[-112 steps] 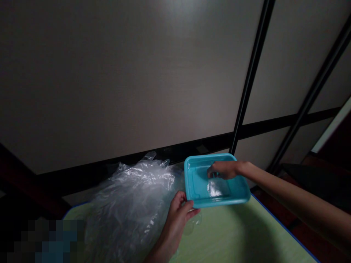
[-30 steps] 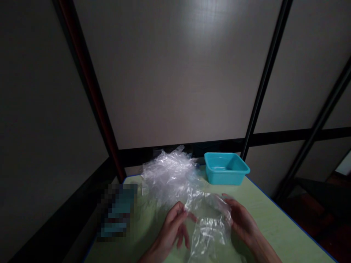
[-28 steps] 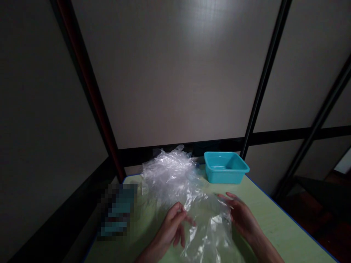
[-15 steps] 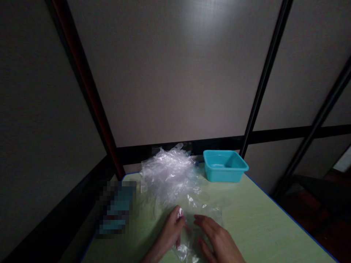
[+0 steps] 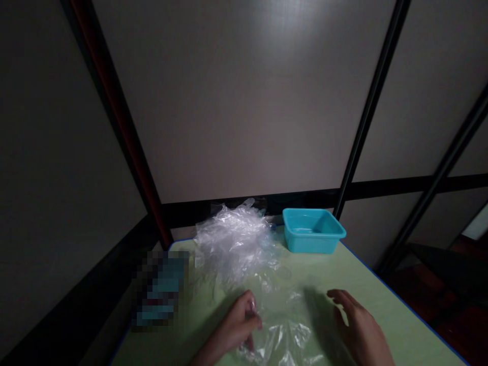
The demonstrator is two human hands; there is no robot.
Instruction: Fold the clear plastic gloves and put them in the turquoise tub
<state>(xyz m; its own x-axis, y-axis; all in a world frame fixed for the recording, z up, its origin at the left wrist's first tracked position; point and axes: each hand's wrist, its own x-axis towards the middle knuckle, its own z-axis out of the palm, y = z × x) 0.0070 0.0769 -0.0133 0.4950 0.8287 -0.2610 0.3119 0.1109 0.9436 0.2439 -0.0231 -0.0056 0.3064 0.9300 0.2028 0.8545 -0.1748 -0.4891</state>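
Observation:
My left hand point(image 5: 242, 324) is closed, its fingers and thumb pinching the left edge of a thin, clear plastic disposable glove point(image 5: 284, 338). Crumpled and shiny, the glove spreads rightward over the table from those fingers. My right hand point(image 5: 360, 328) hovers to the right of it, fingers curved and thumb apart, with nothing in its grasp. Beyond my hands rises a loose heap of clear plastic gloves point(image 5: 236, 239); its near edge lies close to the held one, and where one ends and the other begins is hard to make out.
A turquoise plastic basin point(image 5: 314, 243) stands at the table's back right corner. At the left edge lies a blurred-out, bluish flat object point(image 5: 162, 292). The pale green table point(image 5: 381, 315) has a blue edge and backs onto grey panels point(image 5: 247, 127) with dark strips.
My right hand has moved right, away from the plastic glove and my left hand. The glove now lies more spread out towards the right. My left hand has hardly shifted.

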